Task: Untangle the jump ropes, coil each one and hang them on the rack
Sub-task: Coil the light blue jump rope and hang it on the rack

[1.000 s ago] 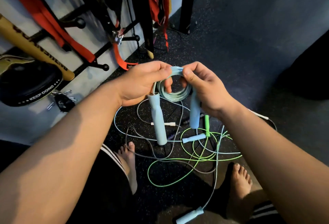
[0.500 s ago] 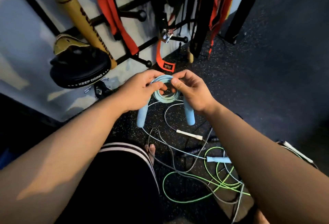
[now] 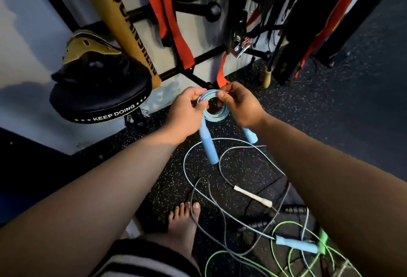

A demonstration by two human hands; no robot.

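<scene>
Coil status: left hand (image 3: 187, 109) and right hand (image 3: 240, 105) are both pinching the blue rope coil (image 3: 214, 115), grips closed on its top edge. Its handles (image 3: 209, 147) are dangling below, near the rack (image 3: 214, 10). Other ropes (image 3: 253, 196) are lying tangled on the floor (image 3: 330, 122).

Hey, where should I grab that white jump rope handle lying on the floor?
Pinch the white handle at mid-length, coming straight down from above and closing across its narrow width. It lies flat and slanted on the floor, with both long sides clear.
</scene>
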